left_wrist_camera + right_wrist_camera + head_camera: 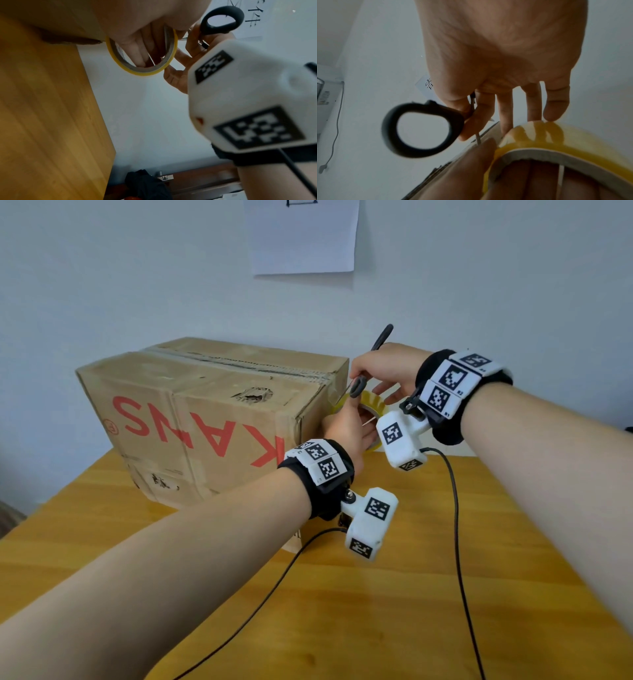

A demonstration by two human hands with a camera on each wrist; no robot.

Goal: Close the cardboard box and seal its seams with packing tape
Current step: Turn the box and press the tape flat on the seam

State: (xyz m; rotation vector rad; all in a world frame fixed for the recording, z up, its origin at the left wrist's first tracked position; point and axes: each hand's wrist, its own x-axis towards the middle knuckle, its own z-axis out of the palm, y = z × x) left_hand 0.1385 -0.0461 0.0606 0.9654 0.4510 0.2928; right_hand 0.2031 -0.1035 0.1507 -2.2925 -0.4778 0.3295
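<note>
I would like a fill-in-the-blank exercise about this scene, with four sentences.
1. The left hand holds a roll of ____ tape.
2. The right hand holds black ____.
3. The cardboard box has ____ letters.
4. The box stands on a ____ table.

Missing: yellow; scissors; red; wooden

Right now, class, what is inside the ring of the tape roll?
Fingers of the left hand pass through the tape roll, and a thin pale strip crosses the opening. The fingertips are hidden behind the rim.
</note>
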